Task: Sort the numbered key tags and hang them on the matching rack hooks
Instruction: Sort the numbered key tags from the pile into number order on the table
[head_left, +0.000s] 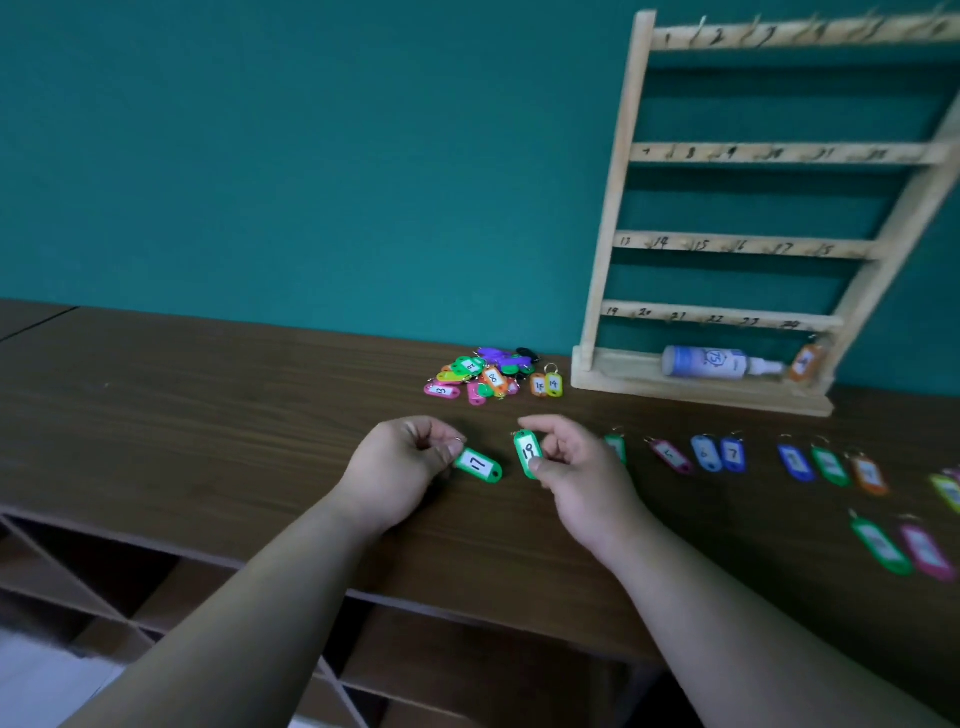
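left hand (400, 467) pinches tag 17 (478, 464), right hand (584, 470) pinches tag 19 (528, 453); pile (483, 375) at twelve o'clock, rack (621, 156) at two (tag row (732, 455) at three).

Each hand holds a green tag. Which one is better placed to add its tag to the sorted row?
Probably the right hand: it pinches tag 19 beside the sorted row, which lies on its side. The left hand, holding tag 17, would have to reach across it.

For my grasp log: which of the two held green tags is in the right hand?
The tag marked 19, upright in the right hand; the left hand holds the tag marked 17 slantwise.
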